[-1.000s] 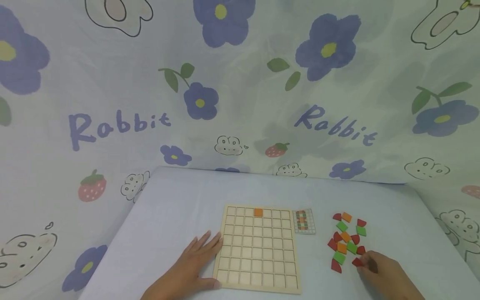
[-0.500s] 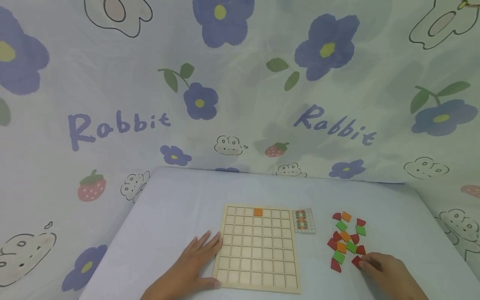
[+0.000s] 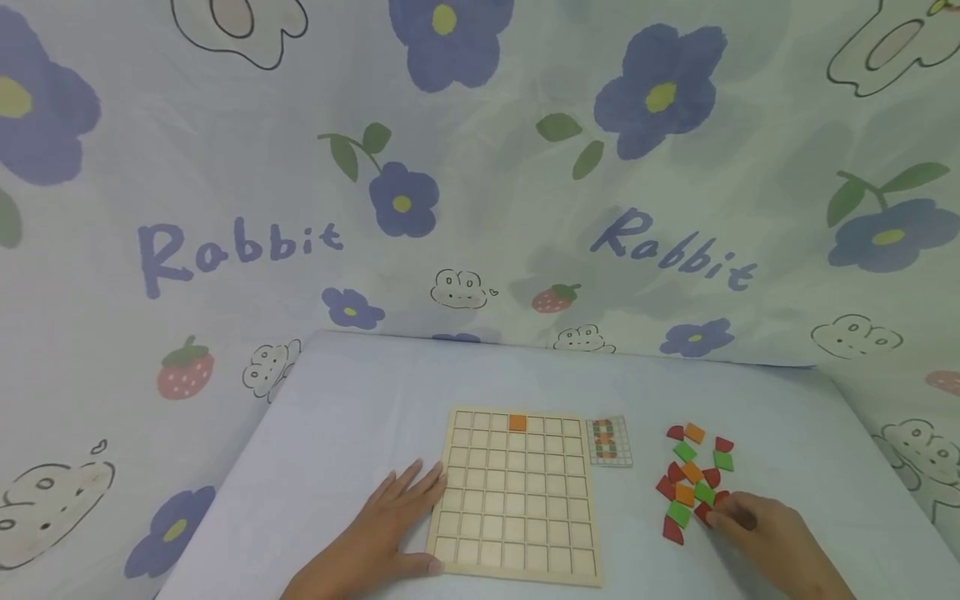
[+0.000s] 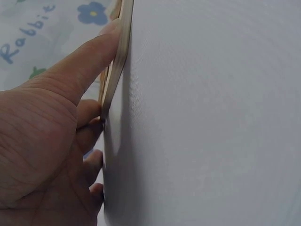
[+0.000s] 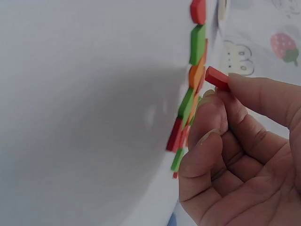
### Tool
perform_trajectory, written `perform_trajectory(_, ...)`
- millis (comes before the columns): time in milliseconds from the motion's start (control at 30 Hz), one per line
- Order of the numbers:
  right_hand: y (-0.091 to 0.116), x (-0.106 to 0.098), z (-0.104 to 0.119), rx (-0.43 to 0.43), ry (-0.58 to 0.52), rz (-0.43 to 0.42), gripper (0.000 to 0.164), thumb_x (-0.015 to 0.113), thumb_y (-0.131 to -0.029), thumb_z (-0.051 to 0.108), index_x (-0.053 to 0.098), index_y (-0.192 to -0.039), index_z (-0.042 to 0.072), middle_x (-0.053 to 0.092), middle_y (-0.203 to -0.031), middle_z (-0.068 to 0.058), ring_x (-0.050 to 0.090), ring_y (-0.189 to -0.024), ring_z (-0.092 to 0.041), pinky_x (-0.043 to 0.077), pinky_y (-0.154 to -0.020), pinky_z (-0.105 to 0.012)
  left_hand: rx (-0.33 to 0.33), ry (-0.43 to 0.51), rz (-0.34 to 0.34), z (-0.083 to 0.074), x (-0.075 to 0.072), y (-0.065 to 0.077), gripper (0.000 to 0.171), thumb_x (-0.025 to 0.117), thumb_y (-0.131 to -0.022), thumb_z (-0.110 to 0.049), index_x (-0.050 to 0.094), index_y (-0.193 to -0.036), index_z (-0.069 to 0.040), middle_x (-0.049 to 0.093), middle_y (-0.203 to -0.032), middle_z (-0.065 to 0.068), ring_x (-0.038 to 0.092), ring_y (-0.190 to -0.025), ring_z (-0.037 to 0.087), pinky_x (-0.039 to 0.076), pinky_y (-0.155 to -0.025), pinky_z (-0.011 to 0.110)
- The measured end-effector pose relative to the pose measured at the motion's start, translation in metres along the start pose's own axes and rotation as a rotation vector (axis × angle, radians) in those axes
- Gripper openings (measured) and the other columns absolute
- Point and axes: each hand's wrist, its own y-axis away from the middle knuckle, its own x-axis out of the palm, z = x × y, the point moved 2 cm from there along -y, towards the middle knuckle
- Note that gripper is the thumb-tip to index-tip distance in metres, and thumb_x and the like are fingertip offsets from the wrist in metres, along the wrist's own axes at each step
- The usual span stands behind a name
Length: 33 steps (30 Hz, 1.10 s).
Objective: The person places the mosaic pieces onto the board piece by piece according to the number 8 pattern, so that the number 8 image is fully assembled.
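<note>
A wooden grid board (image 3: 514,482) lies flat on the table, an orange square tile (image 3: 517,423) set in its top row. My left hand (image 3: 390,529) lies with spread fingers at the board's left edge; in the left wrist view its thumb touches the rim. Over the near end of a loose cluster of tiles, my right hand (image 3: 772,533) pinches a red tile (image 5: 216,78) between thumb and finger. In the right wrist view that tile is held off the table. Green square tiles (image 3: 680,514), orange squares (image 3: 691,472) and red quarter-round tiles (image 3: 672,530) make up the cluster.
A small pattern card (image 3: 611,442) with a coloured grid design lies against the board's upper right side. The white table (image 3: 360,392) ends at a hanging cloth (image 3: 487,208) printed with flowers, rabbits and strawberries.
My right hand, pinching the red tile, lifts it and shifts slightly left and away from me, over the cluster's edge. My left hand stays in place at the board.
</note>
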Motion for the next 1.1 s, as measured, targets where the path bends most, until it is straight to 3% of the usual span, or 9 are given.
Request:
perform_trajectory(167, -0.001, -0.005, 0.016, -0.097, -0.009, -0.030, 0.029, 0.076, -0.097, 0.031, 0.075, -0.111, 0.006, 0.071, -0.094, 0.005, 0.060, -0.087, -0.017, 0.059, -0.073, -0.028, 0.013, -0.003, -0.016, 0.000, 0.000, 0.001, 0.105, 0.075, -0.084, -0.061, 0.029, -0.166, -0.014, 0.018, -0.173, -0.004, 0.007, -0.160, 0.031, 0.004, -0.126, 0.058)
perform_trajectory(267, -0.002, -0.009, 0.032, -0.180, -0.022, -0.046, 0.026, 0.075, -0.097, 0.027, 0.076, -0.113, 0.007, 0.072, -0.095, 0.006, 0.062, -0.087, -0.015, 0.058, -0.071, -0.022, 0.021, 0.001, -0.027, -0.001, -0.001, 0.002, 0.105, 0.074, -0.084, -0.062, 0.029, -0.166, -0.014, 0.018, -0.173, -0.003, 0.008, -0.160, 0.031, 0.000, -0.128, 0.050)
perform_trajectory(433, -0.006, -0.010, 0.063, -0.316, -0.062, -0.062, 0.019, 0.074, -0.099, 0.026, 0.076, -0.108, 0.010, 0.072, -0.091, 0.007, 0.063, -0.084, -0.011, 0.057, -0.070, -0.023, 0.020, 0.014, -0.030, -0.002, -0.002, 0.003, 0.105, 0.074, -0.084, -0.062, 0.030, -0.166, -0.013, 0.019, -0.173, -0.003, 0.009, -0.160, 0.031, 0.001, -0.128, 0.050)
perform_trajectory(500, -0.011, -0.007, 0.075, -0.352, -0.074, -0.059, 0.015, 0.073, -0.099, 0.025, 0.075, -0.105, 0.011, 0.070, -0.085, 0.006, 0.062, -0.078, -0.010, 0.055, -0.066, -0.024, 0.028, 0.014, -0.037, -0.002, -0.002, 0.002, 0.105, 0.073, -0.084, -0.063, 0.031, -0.166, -0.013, 0.020, -0.173, -0.002, 0.010, -0.160, 0.033, 0.005, -0.127, 0.056)
perform_trajectory(700, -0.033, 0.003, 0.115, -0.472, -0.074, -0.015, 0.008, 0.073, -0.099, 0.021, 0.074, -0.094, 0.015, 0.068, -0.081, 0.005, 0.058, -0.072, -0.011, 0.052, -0.060, -0.026, 0.045, 0.004, -0.060, -0.002, -0.001, 0.003, 0.104, 0.071, -0.085, -0.064, 0.031, -0.165, -0.012, 0.021, -0.173, -0.001, 0.011, -0.160, 0.034, 0.006, -0.126, 0.056)
perform_trajectory(933, -0.064, 0.017, 0.155, -0.501, -0.036, 0.024, 0.009, 0.071, -0.099, 0.017, 0.073, -0.091, 0.014, 0.066, -0.081, 0.006, 0.058, -0.074, -0.014, 0.053, -0.061, -0.028, 0.030, 0.028, -0.048, -0.002, -0.001, 0.003, 0.104, 0.073, -0.084, -0.063, 0.032, -0.165, -0.013, 0.020, -0.173, -0.002, 0.010, -0.160, 0.033, 0.000, -0.128, 0.050)
perform_trajectory(1100, -0.082, 0.025, 0.176, -0.513, -0.018, 0.049, 0.010, 0.069, -0.100, 0.015, 0.073, -0.091, 0.012, 0.064, -0.079, 0.005, 0.057, -0.071, -0.014, 0.051, -0.062, -0.031, 0.039, 0.016, -0.051, -0.002, -0.001, 0.001, 0.104, 0.072, -0.083, -0.065, 0.034, -0.164, -0.013, 0.021, -0.173, -0.001, 0.011, -0.160, 0.034, 0.005, -0.127, 0.056)
